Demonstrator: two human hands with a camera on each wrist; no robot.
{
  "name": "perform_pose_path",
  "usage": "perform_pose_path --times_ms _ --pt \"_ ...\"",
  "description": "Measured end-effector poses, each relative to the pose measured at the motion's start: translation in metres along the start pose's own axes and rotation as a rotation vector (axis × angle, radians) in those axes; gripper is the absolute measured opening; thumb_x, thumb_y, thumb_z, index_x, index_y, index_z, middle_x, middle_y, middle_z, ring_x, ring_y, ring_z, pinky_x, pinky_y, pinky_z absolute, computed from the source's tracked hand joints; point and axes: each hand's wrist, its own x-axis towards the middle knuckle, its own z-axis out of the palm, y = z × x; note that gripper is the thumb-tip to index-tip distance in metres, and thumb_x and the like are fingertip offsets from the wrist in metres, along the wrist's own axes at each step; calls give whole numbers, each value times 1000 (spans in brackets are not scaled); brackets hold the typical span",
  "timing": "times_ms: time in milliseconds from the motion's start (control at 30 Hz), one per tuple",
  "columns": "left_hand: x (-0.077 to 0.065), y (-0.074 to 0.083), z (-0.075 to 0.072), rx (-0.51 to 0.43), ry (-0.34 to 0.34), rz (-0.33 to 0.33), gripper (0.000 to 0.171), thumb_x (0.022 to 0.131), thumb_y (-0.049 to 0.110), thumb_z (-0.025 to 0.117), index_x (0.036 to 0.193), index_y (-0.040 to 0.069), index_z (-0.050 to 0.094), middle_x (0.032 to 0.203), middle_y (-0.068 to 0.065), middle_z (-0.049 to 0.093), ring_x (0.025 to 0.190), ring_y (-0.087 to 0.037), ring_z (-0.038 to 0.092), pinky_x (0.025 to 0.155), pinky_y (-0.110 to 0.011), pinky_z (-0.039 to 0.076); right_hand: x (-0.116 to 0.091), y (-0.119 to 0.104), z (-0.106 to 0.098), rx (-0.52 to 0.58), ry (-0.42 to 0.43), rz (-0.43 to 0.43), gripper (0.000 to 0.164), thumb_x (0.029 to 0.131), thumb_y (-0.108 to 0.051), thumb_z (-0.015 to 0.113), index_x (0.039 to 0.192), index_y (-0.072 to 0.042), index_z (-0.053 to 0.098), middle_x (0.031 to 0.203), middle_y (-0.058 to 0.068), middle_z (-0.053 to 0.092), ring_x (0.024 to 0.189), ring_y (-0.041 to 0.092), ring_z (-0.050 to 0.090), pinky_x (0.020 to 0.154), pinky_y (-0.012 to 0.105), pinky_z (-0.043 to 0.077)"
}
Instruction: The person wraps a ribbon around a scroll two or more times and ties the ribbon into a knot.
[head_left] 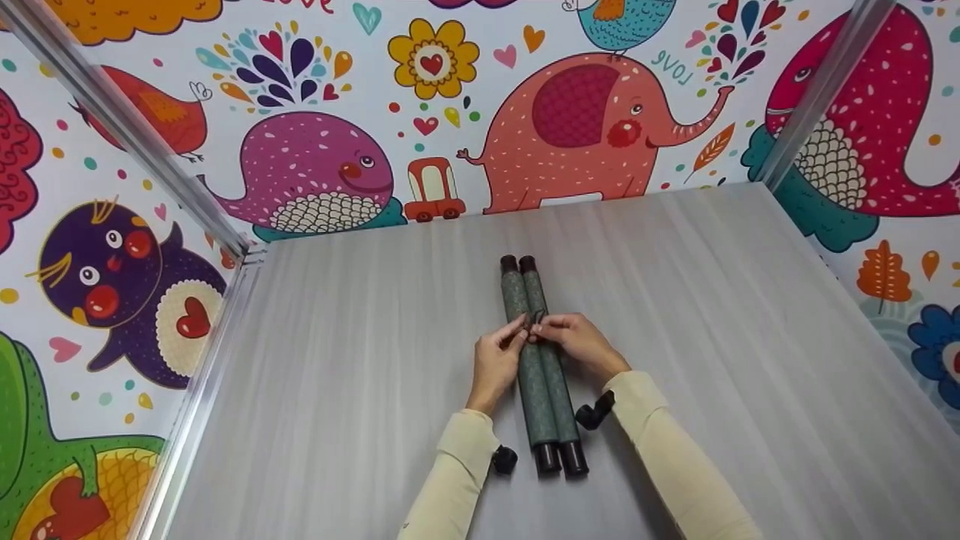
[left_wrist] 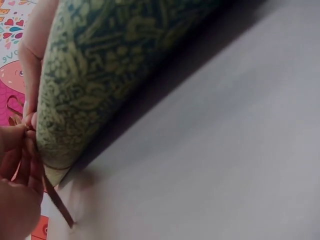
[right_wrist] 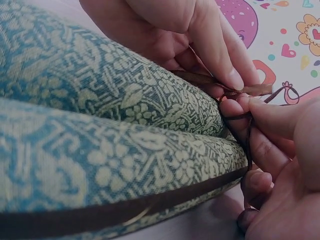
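A scroll point(head_left: 534, 390) rolled from both ends lies lengthwise on the table as two side-by-side rolls. Its backing is green cloth with a pale flower pattern, and dark knobs point(head_left: 547, 459) cap the ends. Over the middle of the rolls, my left hand point(head_left: 495, 364) pinches a flat brown ribbon point(right_wrist: 260, 90) between thumb and fingers. One ribbon end hangs down below that hand in the left wrist view. From the right, my right hand point(head_left: 589, 345) grips a thin dark cord point(right_wrist: 248, 142), which runs across its fingers. The fingertips of both hands meet, partly hiding where cord and ribbon cross.
The grey wood-grain table point(head_left: 360, 360) extends around the scroll. Printed cartoon panels point(head_left: 315, 165) stand behind it and at both sides, with metal posts point(head_left: 135, 135) at the corners. A small black camera point(head_left: 505, 460) sits at the left wrist, another point(head_left: 595, 411) at the right.
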Motion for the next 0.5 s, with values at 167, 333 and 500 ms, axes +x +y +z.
perform_pose_path --times_ms 167,333,500 --pt "0 0 2 6 49 2 36 95 9 66 131 6 65 106 -4 75 93 -12 68 82 -27 53 1 1 0 27 -1 -4 23 95 -23 67 94 -2 76 91 3 75 88 14 65 79 25 47" --pt "-1 1 5 -13 89 8 52 95 9 66 144 5 50 97 -1 76 81 -10 64 77 -27 49 2 2 1 61 8 -7 23 95 -20 66 97 2 75 92 5 75 90 14 67 82 25 48" --pt "-1 0 5 -69 109 -45 52 95 8 65 144 7 48 96 -1 75 84 -12 65 78 -29 50 2 1 2 83 48 31 22 93 -22 69 97 -1 77 89 3 75 90 15 67 82 27 48"
